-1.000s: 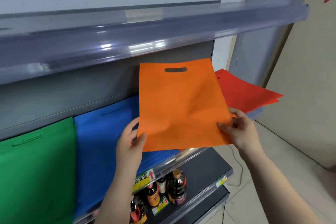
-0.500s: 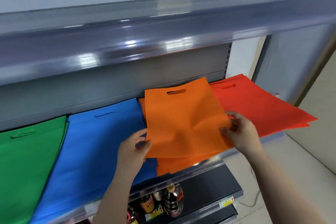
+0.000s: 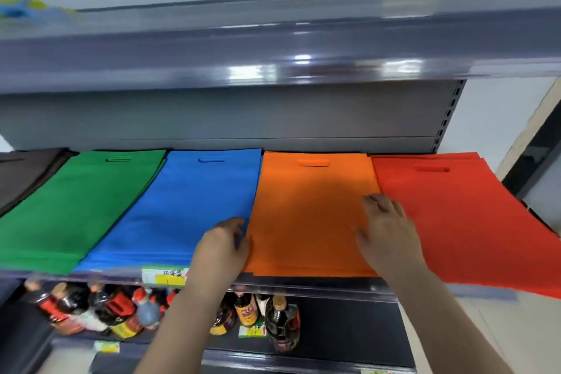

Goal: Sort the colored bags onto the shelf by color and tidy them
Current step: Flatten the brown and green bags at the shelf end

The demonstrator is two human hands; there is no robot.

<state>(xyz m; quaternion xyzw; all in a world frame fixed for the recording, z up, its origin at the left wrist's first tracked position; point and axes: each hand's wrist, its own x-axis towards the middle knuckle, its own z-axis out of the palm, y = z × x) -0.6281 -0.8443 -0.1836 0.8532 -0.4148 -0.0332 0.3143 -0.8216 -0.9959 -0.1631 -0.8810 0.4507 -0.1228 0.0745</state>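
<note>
The bags are lying flat on the shelf in a row, sorted by color, each pile touching the next one. From left to right there are the black bags, the green bags, the blue bags, the orange bags and the red bags. The handle slots are pointing toward the back panel, and the red pile is hanging a little over the front edge of the shelf at the right end. The left hand is resting at the seam between the blue and the orange pile, near the front edge; its fingers are loosely curved, and the thumb is touching the left edge of the orange bags, but I cannot tell if this grip is really pinching the edge. The right hand is lying on the right part of the orange pile, just beside the red pile, with the fingers spread and nearly straight, so its grip is wide and is holding nothing, only pressing on the fabric. Under the shelf, bottles with dark sauce are standing on a lower shelf, and a yellow-green price label is sitting on the front rail. Above, the upper shelf is covering the top of the view.
</note>
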